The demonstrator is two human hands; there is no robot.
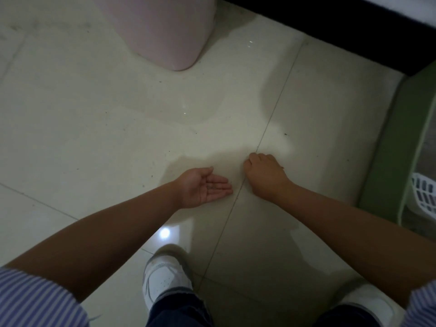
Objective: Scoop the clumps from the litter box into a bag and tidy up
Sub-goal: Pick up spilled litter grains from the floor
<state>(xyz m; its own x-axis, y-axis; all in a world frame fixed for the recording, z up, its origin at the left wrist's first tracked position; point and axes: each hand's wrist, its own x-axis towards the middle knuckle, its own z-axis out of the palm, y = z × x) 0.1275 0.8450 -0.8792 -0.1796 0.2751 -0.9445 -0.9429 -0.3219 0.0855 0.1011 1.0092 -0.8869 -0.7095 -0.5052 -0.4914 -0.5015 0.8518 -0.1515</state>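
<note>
My left hand [204, 187] lies palm up just above the pale floor tiles [99, 128], fingers straight, with a few small dark litter grains [213, 186] resting in the palm. My right hand [263, 172] is to its right, knuckles up, fingers curled down with the fingertips at the tile seam; what they pinch is hidden. The green litter box [391, 147] stands at the right edge, and a white slotted scoop [423, 197] lies inside it.
A pink bin [165, 31] stands on the floor at the top middle. A dark edge of furniture [330, 27] runs across the top right. A few dark specks [286, 134] dot the tiles. My white shoes [165, 277] are at the bottom.
</note>
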